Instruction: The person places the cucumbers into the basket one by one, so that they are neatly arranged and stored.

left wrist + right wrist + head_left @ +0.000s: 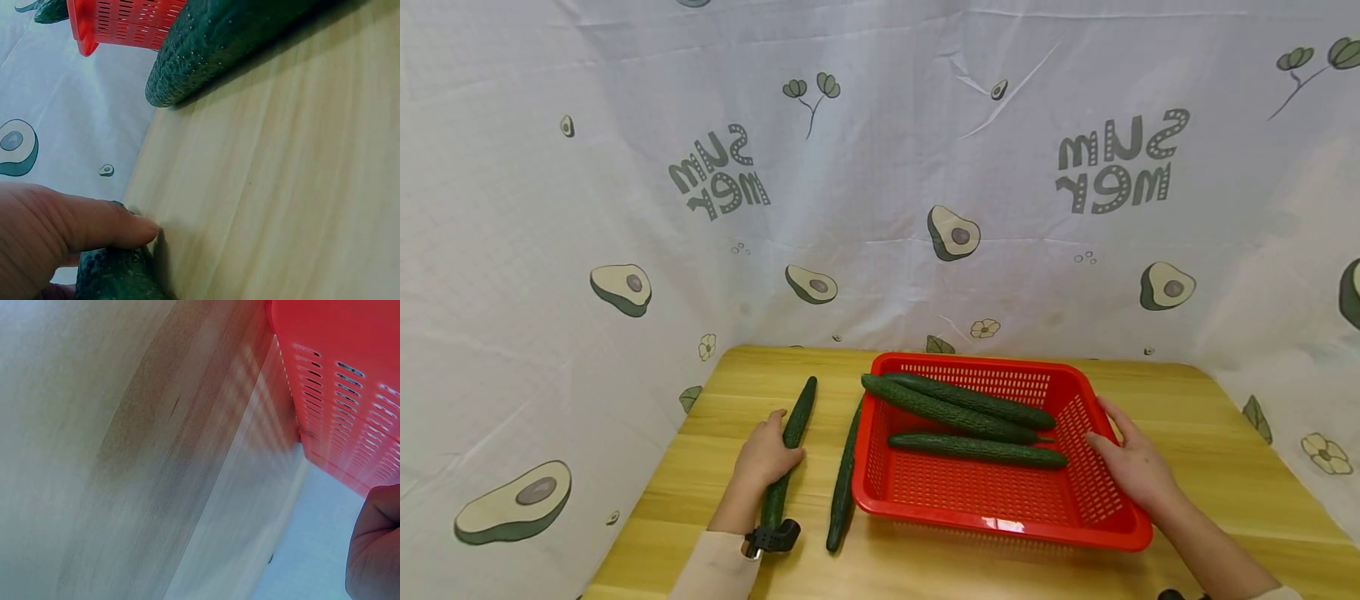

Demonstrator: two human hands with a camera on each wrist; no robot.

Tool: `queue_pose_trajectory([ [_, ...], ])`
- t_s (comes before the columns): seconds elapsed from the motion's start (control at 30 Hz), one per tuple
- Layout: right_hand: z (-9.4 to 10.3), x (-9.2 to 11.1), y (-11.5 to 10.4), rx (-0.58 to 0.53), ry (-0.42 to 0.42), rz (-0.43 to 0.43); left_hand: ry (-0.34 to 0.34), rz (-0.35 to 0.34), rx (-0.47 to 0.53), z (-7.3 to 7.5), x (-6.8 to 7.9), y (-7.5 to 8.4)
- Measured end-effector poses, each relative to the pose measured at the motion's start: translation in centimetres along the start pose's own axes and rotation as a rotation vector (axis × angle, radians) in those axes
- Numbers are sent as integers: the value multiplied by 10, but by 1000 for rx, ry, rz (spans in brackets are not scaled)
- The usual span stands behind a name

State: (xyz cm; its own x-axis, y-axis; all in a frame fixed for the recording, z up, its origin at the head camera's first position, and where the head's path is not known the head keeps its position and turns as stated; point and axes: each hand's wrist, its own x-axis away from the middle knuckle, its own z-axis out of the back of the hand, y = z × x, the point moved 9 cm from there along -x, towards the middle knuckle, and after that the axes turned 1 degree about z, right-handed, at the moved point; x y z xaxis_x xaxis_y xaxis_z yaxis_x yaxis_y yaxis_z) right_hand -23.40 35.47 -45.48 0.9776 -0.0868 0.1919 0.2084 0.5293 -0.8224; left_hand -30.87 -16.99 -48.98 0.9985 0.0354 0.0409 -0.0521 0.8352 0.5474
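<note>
My left hand [767,454] grips a long dark-green cucumber [801,412] on the left part of the table; in the left wrist view the thumb [119,226] lies across it. My right hand [1135,467] holds the right rim of a red plastic basket [940,518], thumb over the inner side. Inside the basket lie three cucumbers: one along the front [977,449], two crossing close together behind it. Another cucumber [842,492] lies on the table between my left hand and the basket, its far end up against the basket's left side.
Everything stands on a wood-grain table [685,500]. A white cloth [880,167] printed with avocados and lettering hangs behind the table and along its sides. A black wrist camera [775,536] sits at my left wrist, over the cucumber's near end.
</note>
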Motion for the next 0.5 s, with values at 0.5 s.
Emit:
queue_pose_trajectory([
  [0.5, 0, 0, 1, -27, -2, -1, 52, -18, 48, 4, 2, 2],
])
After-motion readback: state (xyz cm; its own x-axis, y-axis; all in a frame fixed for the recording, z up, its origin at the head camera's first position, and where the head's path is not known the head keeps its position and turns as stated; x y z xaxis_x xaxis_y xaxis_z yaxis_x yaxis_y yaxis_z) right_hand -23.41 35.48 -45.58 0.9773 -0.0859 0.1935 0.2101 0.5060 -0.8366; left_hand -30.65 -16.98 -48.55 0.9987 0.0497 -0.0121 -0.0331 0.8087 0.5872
